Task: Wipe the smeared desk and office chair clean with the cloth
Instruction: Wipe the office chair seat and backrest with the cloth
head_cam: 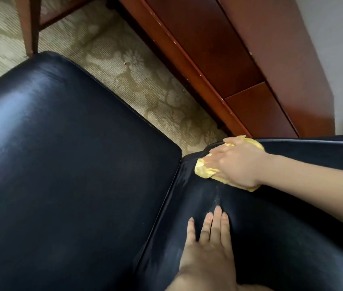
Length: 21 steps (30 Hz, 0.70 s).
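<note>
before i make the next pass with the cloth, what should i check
1. Cloth under right hand: ok, pressed flat near the edge of the chair back.
2. Left hand bracing: ok, it lies flat on the chair back.
3. Chair back wiped: not ok, a pale streak shows between the hands.
4. Seat clean: cannot tell, there is sheen across it.
5. Desk top clean: cannot tell, only its wooden front shows.
</note>
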Each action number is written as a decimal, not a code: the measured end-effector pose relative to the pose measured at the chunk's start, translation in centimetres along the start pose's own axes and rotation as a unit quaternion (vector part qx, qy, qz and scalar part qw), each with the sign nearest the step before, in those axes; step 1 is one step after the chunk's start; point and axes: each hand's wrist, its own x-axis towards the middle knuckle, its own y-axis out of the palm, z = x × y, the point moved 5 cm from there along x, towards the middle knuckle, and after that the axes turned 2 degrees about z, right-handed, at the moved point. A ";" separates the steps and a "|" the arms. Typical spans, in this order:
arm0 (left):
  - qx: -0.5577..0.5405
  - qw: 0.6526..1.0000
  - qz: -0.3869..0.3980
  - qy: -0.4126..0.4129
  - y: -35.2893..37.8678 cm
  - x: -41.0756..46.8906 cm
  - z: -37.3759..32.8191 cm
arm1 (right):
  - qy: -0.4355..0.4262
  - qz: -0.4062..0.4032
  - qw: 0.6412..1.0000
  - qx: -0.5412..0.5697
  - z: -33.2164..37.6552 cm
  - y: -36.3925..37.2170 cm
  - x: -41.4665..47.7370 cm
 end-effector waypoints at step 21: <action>0.001 0.937 -0.349 0.032 5.8 0.6 2.4 | 0.120 0.107 0.987 0.005 1.1 0.6 10.1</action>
